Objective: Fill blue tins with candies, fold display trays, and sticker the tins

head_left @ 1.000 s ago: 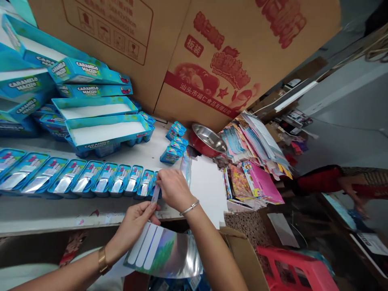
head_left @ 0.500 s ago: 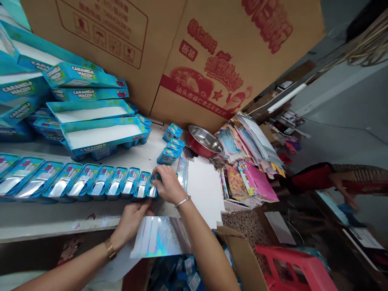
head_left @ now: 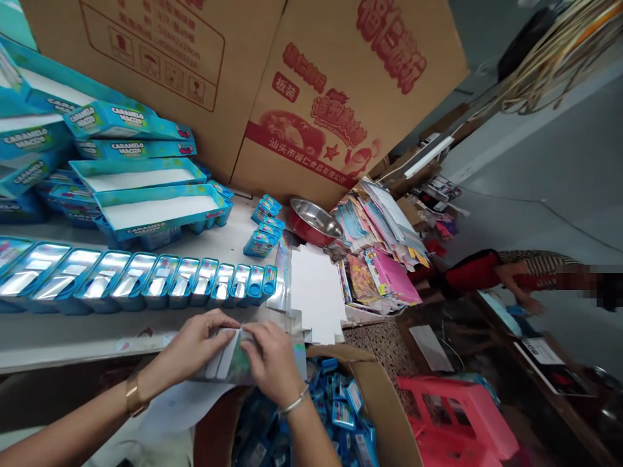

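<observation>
My left hand (head_left: 207, 340) and my right hand (head_left: 275, 363) meet at the front edge of the white table. Their thumbs and fingertips pinch the upper part of a shiny holographic sheet (head_left: 298, 358) with pale silver strips on it; fingers hide much of it. Just beyond runs a long row of small blue containers (head_left: 150, 279) standing side by side. Most have a silver strip across the top; the two at the right end show bare blue tops. Several more small blue containers (head_left: 263, 241) stand in a short group behind the row's right end.
Blue display trays (head_left: 160, 211) are stacked at the back left before a large carton (head_left: 311, 84). A steel bowl (head_left: 315, 217), white card (head_left: 316, 285) and packets (head_left: 389, 275) lie rightward. Below is an open box (head_left: 389, 402) of blue containers. A red stool (head_left: 457, 415) and another person (head_left: 516, 269) are right.
My right hand has left the end of the row and come down to the sheet, beside my left hand. Both now pinch it. The view has shifted slightly right.
</observation>
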### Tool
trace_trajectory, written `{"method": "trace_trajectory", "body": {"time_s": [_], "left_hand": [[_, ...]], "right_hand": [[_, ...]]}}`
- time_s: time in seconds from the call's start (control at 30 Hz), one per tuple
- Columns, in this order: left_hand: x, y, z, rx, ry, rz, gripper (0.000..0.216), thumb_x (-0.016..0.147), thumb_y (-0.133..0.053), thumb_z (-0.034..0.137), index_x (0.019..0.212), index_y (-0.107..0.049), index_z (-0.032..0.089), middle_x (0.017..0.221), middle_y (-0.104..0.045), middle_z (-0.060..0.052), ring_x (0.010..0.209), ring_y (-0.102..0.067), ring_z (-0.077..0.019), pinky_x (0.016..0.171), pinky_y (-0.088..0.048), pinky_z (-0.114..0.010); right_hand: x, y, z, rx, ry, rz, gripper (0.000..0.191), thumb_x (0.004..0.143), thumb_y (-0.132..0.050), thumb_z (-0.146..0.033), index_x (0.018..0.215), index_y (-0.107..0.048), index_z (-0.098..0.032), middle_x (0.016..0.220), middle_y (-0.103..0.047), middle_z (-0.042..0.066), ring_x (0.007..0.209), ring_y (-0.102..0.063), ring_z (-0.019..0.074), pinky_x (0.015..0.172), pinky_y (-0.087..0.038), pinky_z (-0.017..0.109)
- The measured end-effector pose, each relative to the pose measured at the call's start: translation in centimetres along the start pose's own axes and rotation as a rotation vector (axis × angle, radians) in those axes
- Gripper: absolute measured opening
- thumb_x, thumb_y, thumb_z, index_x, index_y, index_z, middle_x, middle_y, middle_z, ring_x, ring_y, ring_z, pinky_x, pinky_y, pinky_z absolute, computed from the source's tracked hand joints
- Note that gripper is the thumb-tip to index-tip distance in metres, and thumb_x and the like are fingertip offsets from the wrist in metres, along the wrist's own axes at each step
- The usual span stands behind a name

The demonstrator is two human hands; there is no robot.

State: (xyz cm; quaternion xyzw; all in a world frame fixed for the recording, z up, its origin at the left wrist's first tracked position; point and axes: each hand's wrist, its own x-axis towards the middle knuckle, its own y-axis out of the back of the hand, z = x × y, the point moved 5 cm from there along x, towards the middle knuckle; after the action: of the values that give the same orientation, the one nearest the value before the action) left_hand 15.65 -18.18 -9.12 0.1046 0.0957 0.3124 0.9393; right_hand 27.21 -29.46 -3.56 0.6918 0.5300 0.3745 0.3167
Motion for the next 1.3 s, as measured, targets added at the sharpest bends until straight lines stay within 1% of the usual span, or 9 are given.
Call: {"method": "trace_trajectory", "body": {"time_s": [0.17, 0.33, 0.57, 0.73, 0.87, 0.97, 1.1, 1.17, 1.3], "left_hand": [[0.4, -0.6, 0.7, 0.102, -0.006, -0.077, 0.03, 0.085, -0.053, 0.039, 0.088, -0.075, 0.019, 0.092, -0.074, -0.006, 0.087, -0.066, -0.0238, 0.078, -0.047, -0.03], [0.6, -0.9, 1.1, 0.037, 0.025, -0.149, 0.032, 0.083, -0.052, 0.041, 0.084, -0.074, 0.017, 0.086, -0.075, -0.005, 0.083, -0.064, -0.0232, 0.075, -0.046, -0.029], [1.2, -1.0, 1.4, -0.076, 0.055, -0.135, 0.031, 0.078, -0.056, 0.042, 0.078, -0.071, 0.015, 0.08, -0.071, -0.005, 0.075, -0.06, -0.0206, 0.067, -0.044, -0.027], [1.4, -1.6, -0.1, -0.177, 0.143, -0.01, 0.045, 0.072, -0.06, 0.044, 0.105, -0.068, 0.015, 0.074, -0.068, -0.003, 0.064, -0.057, -0.0191, 0.059, -0.043, -0.026], [1.0, -2.3, 0.3, -0.231, 0.045, 0.022, 0.041, 0.082, -0.048, 0.054, 0.083, -0.071, 0.019, 0.075, -0.067, -0.005, 0.077, -0.059, -0.0226, 0.072, -0.045, -0.029], [1.0, -3.4, 1.1, -0.295, -0.005, -0.009, 0.052, 0.087, -0.041, 0.059, 0.06, -0.061, 0.02, 0.069, -0.063, -0.005, 0.07, -0.054, -0.0192, 0.072, -0.043, -0.028], [2.0, -5.4, 0.3, -0.428, 0.148, -0.024, 0.055, 0.083, -0.048, 0.067, 0.076, -0.065, 0.015, 0.049, -0.042, 0.005, 0.049, -0.035, -0.0112, 0.049, -0.025, -0.023], [2.6, -6.0, -0.4, -0.472, 0.197, 0.02, 0.056, 0.082, -0.052, 0.067, 0.084, -0.066, 0.013, 0.047, -0.038, 0.007, 0.046, -0.03, -0.0094, 0.047, -0.019, -0.023], [3.6, -6.2, -1.0, -0.508, 0.196, 0.107, 0.055, 0.081, -0.053, 0.066, 0.081, -0.065, 0.012, 0.048, -0.039, 0.007, 0.046, -0.031, -0.0084, 0.047, -0.021, -0.022]], "right_hand": [[-2.5, -1.6, -0.4, -0.252, 0.17, 0.271, 0.037, 0.091, -0.055, -0.015, 0.127, -0.056, -0.021, 0.105, -0.069, 0.007, 0.093, -0.061, 0.0215, 0.084, -0.043, 0.039], [-3.2, -1.5, -0.5, -0.351, 0.299, 0.403, 0.036, 0.089, -0.057, -0.013, 0.124, -0.059, -0.021, 0.114, -0.069, 0.008, 0.102, -0.062, 0.0216, 0.097, -0.038, 0.043], [-2.1, -0.6, -0.4, -0.091, 0.157, 0.439, 0.012, 0.092, -0.051, -0.014, 0.095, -0.06, -0.022, 0.103, -0.069, 0.004, 0.096, -0.061, 0.0175, 0.091, -0.041, 0.038], [0.0, 3.0, -0.4, 0.031, 0.061, 0.306, 0.015, 0.096, -0.043, -0.02, 0.087, -0.055, -0.021, 0.09, -0.064, 0.005, 0.09, -0.057, 0.0185, 0.083, -0.041, 0.035], [3.6, 5.3, 0.5, 0.049, 0.053, 0.043, 0.015, 0.097, -0.044, -0.021, 0.087, -0.054, -0.021, 0.085, -0.061, 0.002, 0.085, -0.055, 0.0167, 0.077, -0.04, 0.029], [6.5, 5.4, 1.4, -0.003, 0.093, -0.113, 0.012, 0.096, -0.048, -0.02, 0.085, -0.054, -0.021, 0.084, -0.06, 0.0, 0.081, -0.055, 0.0154, 0.073, -0.039, 0.027], [9.5, 4.5, 2.5, -0.136, 0.139, -0.238, 0.012, 0.095, -0.051, -0.019, 0.084, -0.053, -0.021, 0.08, -0.06, 0.0, 0.08, -0.056, 0.0157, 0.071, -0.038, 0.026], [10.6, 4.2, 2.8, -0.185, 0.161, -0.266, 0.01, 0.094, -0.053, -0.019, 0.084, -0.054, -0.021, 0.081, -0.061, 0.0, 0.08, -0.056, 0.0162, 0.071, -0.037, 0.027], [12.2, 3.9, 3.2, -0.247, 0.172, -0.288, 0.008, 0.091, -0.058, -0.021, 0.085, -0.054, -0.021, 0.082, -0.062, 0.001, 0.079, -0.057, 0.0171, 0.07, -0.036, 0.028]]}}
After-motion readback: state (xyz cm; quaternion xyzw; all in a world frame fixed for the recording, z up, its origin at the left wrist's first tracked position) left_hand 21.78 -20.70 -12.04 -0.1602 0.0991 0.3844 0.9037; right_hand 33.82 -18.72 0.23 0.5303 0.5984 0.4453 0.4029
